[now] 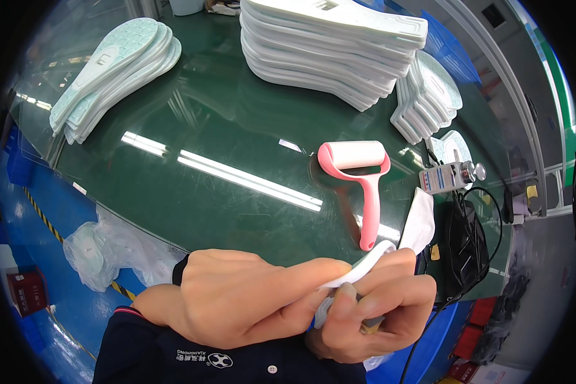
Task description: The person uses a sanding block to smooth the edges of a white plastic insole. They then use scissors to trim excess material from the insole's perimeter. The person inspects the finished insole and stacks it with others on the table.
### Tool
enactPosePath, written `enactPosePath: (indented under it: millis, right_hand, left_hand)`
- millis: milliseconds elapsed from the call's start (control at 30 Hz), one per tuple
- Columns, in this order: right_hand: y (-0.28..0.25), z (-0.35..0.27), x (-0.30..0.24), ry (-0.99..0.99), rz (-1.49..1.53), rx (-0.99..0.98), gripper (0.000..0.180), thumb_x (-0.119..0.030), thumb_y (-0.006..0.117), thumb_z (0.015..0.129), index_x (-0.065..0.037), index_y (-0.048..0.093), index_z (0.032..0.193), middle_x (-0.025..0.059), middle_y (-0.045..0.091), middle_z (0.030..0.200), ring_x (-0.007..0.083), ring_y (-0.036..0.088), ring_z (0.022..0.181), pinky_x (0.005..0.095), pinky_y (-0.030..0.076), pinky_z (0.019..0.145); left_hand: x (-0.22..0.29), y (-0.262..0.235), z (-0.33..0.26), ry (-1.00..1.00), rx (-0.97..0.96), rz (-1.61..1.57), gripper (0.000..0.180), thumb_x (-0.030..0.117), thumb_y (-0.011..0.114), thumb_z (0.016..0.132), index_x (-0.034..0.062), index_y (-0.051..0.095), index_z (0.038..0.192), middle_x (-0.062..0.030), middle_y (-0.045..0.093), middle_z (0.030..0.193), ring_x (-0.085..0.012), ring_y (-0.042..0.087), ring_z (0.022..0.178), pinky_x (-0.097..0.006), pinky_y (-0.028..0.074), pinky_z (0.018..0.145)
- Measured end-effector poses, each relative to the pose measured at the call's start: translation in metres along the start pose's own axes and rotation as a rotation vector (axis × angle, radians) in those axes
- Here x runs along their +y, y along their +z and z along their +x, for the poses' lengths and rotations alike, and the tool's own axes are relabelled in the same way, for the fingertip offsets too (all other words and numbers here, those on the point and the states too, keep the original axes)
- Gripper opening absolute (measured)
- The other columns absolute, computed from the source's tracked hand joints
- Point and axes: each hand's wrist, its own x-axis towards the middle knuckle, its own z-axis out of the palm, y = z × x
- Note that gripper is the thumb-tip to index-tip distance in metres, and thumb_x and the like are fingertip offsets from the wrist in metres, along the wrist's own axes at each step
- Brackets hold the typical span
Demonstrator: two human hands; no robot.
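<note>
A green tabletop (249, 134) fills the workspace, its near edge slanting in from the left and passing beneath the hands. Largest on it is the tall white stack (326, 61) of sole-shaped pieces at the far side; smaller are the pale-green stack (118, 70) at far left and the right-hand stack (429, 96). The left hand (243, 297) pinches a curved white piece (365, 264) between thumb and fingers; the right hand (384, 307) curls its fingers around it. Work on this piece looks unfinished; what remains of it is hidden. The widest stretch for moving seems to lie between the pale-green stack and the pink roller (370, 192), while the bottle (441, 178) crowds the right.
</note>
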Motion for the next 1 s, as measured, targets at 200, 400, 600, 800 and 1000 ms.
enactPosePath:
  millis: [200, 400, 600, 800, 1000]
  right_hand:
    - [-0.004, 0.002, -0.001, 0.004, -0.046, 0.005, 0.034, 0.016, 0.065, 0.052, -0.006, 0.053, 0.075, 0.0017, 0.054, 0.062, 0.0108, 0.047, 0.058, 0.0199, 0.035, 0.05]
    - [-0.006, 0.001, 0.006, -0.031, -0.003, 0.053, 0.036, 0.015, 0.066, 0.052, -0.006, 0.054, 0.078, 0.0013, 0.055, 0.063, 0.0108, 0.047, 0.056, 0.02, 0.035, 0.049]
    - [-0.008, 0.0, 0.004, -0.008, 0.003, 0.041, 0.033, 0.015, 0.064, 0.054, -0.005, 0.05, 0.075, 0.0038, 0.051, 0.06, 0.0118, 0.05, 0.05, 0.0202, 0.037, 0.044]
    - [-0.007, 0.004, -0.002, 0.026, 0.211, -0.08, 0.03, 0.013, 0.063, 0.057, -0.005, 0.047, 0.075, 0.004, 0.049, 0.061, 0.0138, 0.049, 0.049, 0.0229, 0.044, 0.049]
    - [-0.001, -0.005, -0.009, 0.058, -0.005, 0.05, 0.025, 0.002, 0.059, 0.066, -0.01, 0.039, 0.075, -0.0003, 0.044, 0.057, 0.0113, 0.038, 0.058, 0.0237, 0.033, 0.06]
  left_hand:
    - [-0.004, 0.005, -0.001, 0.04, 0.055, -0.042, 0.021, 0.009, 0.053, 0.079, -0.001, 0.059, 0.097, -0.0032, 0.058, 0.057, -0.015, 0.052, 0.04, -0.024, 0.041, 0.037]
    - [-0.005, 0.008, -0.002, 0.056, 0.125, -0.009, 0.02, 0.007, 0.055, 0.077, -0.0013, 0.059, 0.095, -0.0039, 0.06, 0.059, -0.0143, 0.052, 0.04, -0.023, 0.04, 0.036]
    - [-0.004, 0.01, -0.002, 0.074, 0.177, 0.008, 0.021, 0.007, 0.055, 0.074, 0.0, 0.061, 0.093, -0.0037, 0.059, 0.055, -0.013, 0.051, 0.038, -0.022, 0.038, 0.035]
    - [0.005, -0.001, 0.005, -0.004, 0.089, -0.031, 0.014, 0.009, 0.058, 0.072, 0.0016, 0.065, 0.082, -0.0032, 0.057, 0.051, -0.0118, 0.05, 0.037, -0.021, 0.036, 0.035]
    - [0.003, 0.005, 0.002, 0.012, 0.158, -0.033, 0.013, 0.01, 0.059, 0.072, 0.002, 0.065, 0.081, -0.0036, 0.057, 0.05, -0.012, 0.05, 0.037, -0.021, 0.037, 0.035]
